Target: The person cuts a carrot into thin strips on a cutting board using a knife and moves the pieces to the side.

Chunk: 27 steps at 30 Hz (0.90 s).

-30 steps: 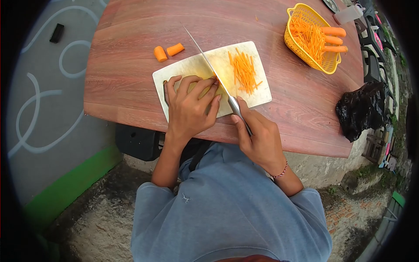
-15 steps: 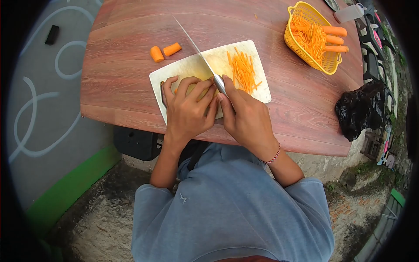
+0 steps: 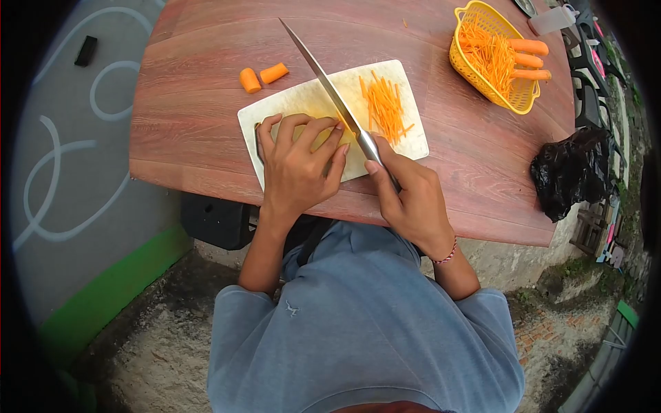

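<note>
On the white cutting board (image 3: pixel 289 110), the left hand (image 3: pixel 297 168) curls its fingers down over a carrot piece, mostly hidden beneath them. The right hand (image 3: pixel 412 199) grips the chef's knife (image 3: pixel 330 93) by its handle, blade beside the knuckles. Carrot likely handles firm and slightly slick; julienned strips (image 3: pixel 385 107) lie nearby.

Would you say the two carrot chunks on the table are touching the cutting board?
Apart. The head view shows bare wood between the carrot chunks and the cutting board.
</note>
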Available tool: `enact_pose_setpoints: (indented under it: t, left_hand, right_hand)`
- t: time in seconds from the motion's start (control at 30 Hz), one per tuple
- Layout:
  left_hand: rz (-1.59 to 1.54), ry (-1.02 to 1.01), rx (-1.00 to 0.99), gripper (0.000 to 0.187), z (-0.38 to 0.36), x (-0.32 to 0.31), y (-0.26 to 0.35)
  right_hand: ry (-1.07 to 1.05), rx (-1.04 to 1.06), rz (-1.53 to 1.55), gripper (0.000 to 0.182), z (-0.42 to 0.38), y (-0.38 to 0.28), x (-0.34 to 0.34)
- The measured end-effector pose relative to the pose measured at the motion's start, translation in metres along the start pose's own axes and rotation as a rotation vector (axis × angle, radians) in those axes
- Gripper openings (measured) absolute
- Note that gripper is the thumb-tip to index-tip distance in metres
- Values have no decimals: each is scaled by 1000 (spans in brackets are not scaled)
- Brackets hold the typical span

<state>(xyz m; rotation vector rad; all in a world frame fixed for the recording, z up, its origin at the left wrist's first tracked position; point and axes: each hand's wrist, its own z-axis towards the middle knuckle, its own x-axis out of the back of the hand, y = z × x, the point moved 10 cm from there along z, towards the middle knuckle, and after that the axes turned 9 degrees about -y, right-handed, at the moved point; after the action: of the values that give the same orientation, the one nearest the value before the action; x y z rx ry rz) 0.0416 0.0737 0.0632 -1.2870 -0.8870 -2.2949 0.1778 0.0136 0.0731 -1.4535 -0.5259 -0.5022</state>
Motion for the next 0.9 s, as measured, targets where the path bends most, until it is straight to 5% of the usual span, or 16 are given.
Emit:
enact_pose_setpoints:
  t: [0.63,0.9]
  left_hand:
    - [-6,-9,-7,22,1,0,1]
    - [32,-51,1,28,2,0,6]
  right_hand:
    - [-24,-54,-243,39,5,-8,-17]
    - [49,-43,-98,36,24,3,8]
